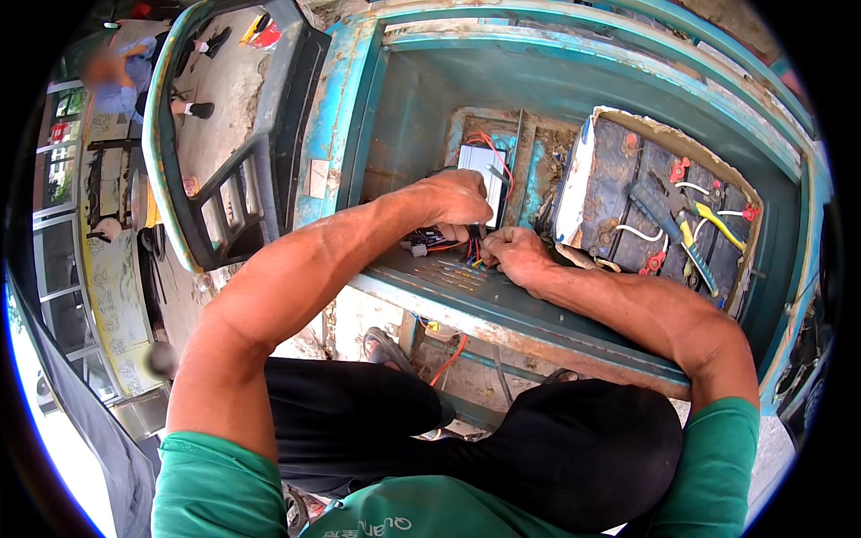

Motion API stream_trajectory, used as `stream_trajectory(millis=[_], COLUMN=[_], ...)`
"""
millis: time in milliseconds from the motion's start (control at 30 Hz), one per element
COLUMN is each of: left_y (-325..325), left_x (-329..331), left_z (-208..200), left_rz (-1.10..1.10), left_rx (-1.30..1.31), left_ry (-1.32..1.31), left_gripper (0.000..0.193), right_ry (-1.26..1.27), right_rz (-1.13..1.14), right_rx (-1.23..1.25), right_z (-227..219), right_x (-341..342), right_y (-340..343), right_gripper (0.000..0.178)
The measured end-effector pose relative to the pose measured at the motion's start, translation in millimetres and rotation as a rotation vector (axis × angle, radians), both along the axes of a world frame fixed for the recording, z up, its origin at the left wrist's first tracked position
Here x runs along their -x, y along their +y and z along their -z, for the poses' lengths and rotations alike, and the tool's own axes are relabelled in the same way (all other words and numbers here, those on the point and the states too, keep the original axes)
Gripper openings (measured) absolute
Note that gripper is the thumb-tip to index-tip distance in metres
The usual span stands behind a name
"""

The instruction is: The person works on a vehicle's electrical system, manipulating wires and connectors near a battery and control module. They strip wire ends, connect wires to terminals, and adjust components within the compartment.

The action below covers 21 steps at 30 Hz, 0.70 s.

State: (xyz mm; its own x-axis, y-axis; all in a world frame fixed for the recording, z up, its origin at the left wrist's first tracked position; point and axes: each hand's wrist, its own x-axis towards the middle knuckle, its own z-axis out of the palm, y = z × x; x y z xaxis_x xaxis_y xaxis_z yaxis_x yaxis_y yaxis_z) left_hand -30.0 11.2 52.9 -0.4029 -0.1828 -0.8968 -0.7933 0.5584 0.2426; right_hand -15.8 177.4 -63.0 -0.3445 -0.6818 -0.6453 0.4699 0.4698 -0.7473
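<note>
Inside the rust-stained metal bin (430, 85), our right hand (518, 255) pinches the thin, supple wires (476, 263) in a narrow grip. Our left hand (461, 199) curls against them, though we cannot tell whether its grip holds any. Beside us are a smooth, ribbed silver box (475, 161) and blocky, dusty batteries (606, 170) in a torn carton (574, 190).
</note>
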Motion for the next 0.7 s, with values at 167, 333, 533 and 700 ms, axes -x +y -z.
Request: stream_trajectory(millis=[167, 333, 533, 700], left_y=[-11, -8, -13, 2], left_x=[-2, -3, -11, -15], left_z=[-2, -12, 3, -5], left_rz=[0.004, -0.028, -0.068, 0.099], left_rx=[-0.179, -0.224, -0.347, -0.271], left_ry=[-0.148, -0.134, -0.152, -0.126], left_gripper=[0.031, 0.034, 0.041, 0.049], right_ry=[0.019, -0.013, -0.06, -0.178], right_rz=[0.053, 0.101, 0.085, 0.158], right_rx=[-0.02, -0.001, -0.062, -0.047], right_z=[-1, 0, 2, 3], right_x=[-3, -3, 0, 1], right_y=[-1, 3, -1, 3], right_gripper=[0.022, 0.024, 0.025, 0.023])
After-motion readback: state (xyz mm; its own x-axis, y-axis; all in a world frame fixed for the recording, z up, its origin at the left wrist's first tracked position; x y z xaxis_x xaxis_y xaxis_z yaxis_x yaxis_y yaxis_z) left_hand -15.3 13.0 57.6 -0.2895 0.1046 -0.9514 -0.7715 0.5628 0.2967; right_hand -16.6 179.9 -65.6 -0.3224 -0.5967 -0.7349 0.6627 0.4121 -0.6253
